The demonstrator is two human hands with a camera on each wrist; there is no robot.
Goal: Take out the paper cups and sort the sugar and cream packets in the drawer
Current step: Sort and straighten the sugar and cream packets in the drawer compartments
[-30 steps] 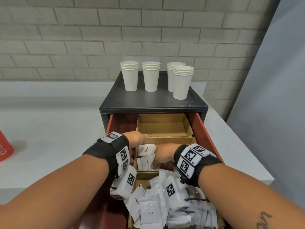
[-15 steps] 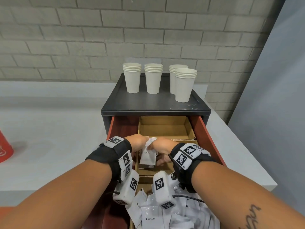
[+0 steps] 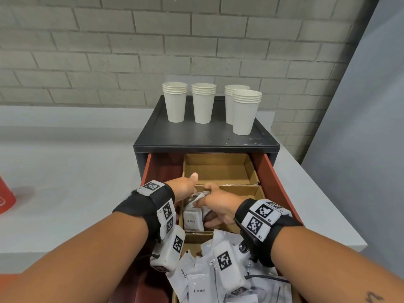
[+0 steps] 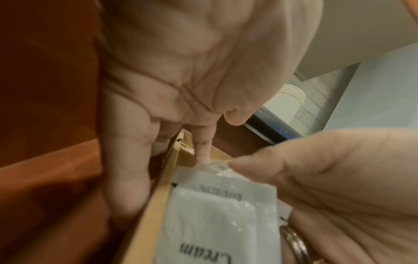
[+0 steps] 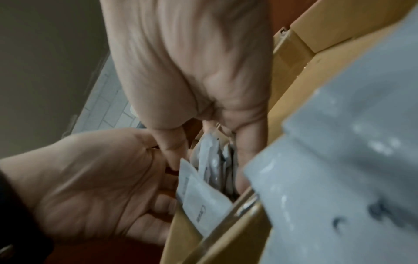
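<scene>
Both hands squaring up cream packets in the middle box of the drawer

The right hand pinches a small bunch of cream packets by their top edges; the left hand sits loose against their left side, gripping nothing. They stand on end in the middle cardboard compartment of the red drawer. Probably light, floppy and slick (best held by the sealed rim). Four stacks of paper cups sit on the cabinet top, three compartments show, and the loose pile of packets nearest me is too jumbled to count.
</scene>
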